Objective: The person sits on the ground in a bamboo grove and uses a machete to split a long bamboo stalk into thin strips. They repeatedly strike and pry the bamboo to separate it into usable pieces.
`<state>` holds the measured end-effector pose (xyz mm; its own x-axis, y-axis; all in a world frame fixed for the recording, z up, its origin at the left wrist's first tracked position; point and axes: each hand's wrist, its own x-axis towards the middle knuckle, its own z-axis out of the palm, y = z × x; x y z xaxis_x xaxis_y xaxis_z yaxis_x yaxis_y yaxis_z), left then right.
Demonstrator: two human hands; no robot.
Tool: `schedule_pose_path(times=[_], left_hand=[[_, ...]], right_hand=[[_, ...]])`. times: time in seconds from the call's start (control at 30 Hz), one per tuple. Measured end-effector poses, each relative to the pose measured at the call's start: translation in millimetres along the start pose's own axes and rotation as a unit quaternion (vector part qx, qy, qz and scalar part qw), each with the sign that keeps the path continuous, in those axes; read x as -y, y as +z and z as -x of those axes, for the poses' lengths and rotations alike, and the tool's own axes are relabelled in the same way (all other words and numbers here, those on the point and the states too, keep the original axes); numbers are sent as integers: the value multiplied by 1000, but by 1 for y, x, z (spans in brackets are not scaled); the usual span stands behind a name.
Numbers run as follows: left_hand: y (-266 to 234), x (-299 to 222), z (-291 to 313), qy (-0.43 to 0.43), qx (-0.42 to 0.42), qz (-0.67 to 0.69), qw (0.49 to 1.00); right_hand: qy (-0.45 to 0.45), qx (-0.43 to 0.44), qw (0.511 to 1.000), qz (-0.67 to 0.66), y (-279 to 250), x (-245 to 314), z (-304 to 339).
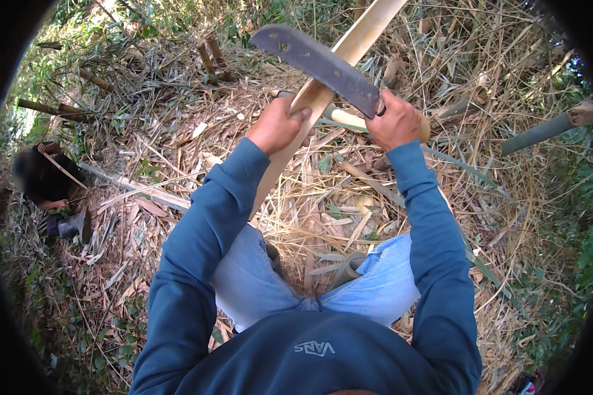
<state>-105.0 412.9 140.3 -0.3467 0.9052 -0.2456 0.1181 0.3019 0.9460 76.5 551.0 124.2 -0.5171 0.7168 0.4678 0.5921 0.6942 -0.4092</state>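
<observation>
My left hand (279, 126) is closed around a long split bamboo strip (317, 96), pale on its inner face. The strip slants from beside my left knee up past the top edge of the view. In my right hand (395, 122) is the handle of a machete (316, 62), its end showing below the fist. The broad dark blade lies across the strip above my left hand, its tip pointing to the upper left. Whether the edge bites into the bamboo, I cannot tell. Behind the strip a short pale bamboo piece (346, 119) is partly hidden.
Dry leaves and shavings (310, 224) cover the ground between my knees. A cut green bamboo pole (540, 133) juts in at the right. Another person (53, 174) sits at the far left holding a thin strip. Bamboo stumps (207, 59) stand at the upper left.
</observation>
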Motion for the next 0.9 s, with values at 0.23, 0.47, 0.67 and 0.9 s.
schedule_pose_path(times=[0.23,0.47,0.67,0.9], left_hand=[[-9,10,3,11,27,23,999],[-12,16,12,-15,28,-1,999],[-5,18,16,-2,64,-37,997],[0,25,14,-9,67,-57,996]], right_hand=[[-81,4,997,-5,1,5,-4],[-41,5,998,39,-7,-6,-9],[89,-9,996,0,-23,-24,-16],[183,-18,982,38,-31,-45,-25]])
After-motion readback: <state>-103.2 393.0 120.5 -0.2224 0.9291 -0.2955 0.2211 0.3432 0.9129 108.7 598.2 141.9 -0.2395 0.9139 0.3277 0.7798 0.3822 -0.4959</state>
